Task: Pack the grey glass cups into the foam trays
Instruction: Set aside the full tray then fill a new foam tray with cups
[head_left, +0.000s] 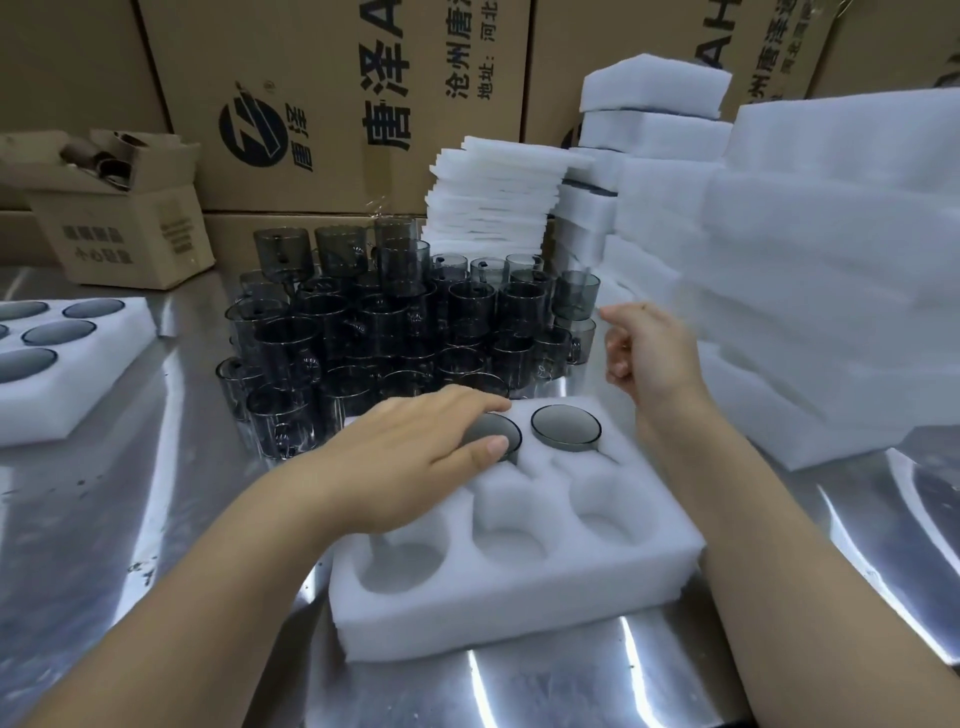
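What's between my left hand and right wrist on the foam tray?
One grey cup, seated in the back right pocket of the tray; the head view shows it.

light: bright, from overhead | glare: streaks on near metal table (545, 691) | blur: right foam stack (831, 270) soft | edges: wide-angle bowing

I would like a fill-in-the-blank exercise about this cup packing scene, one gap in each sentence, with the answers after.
1. The foam tray shows ____ seated grey cups; the left hand rests on one.
2. Its near row has ____ empty pockets.
3. The right hand, fingers curled, holds ____.
Missing words: two; three; nothing.
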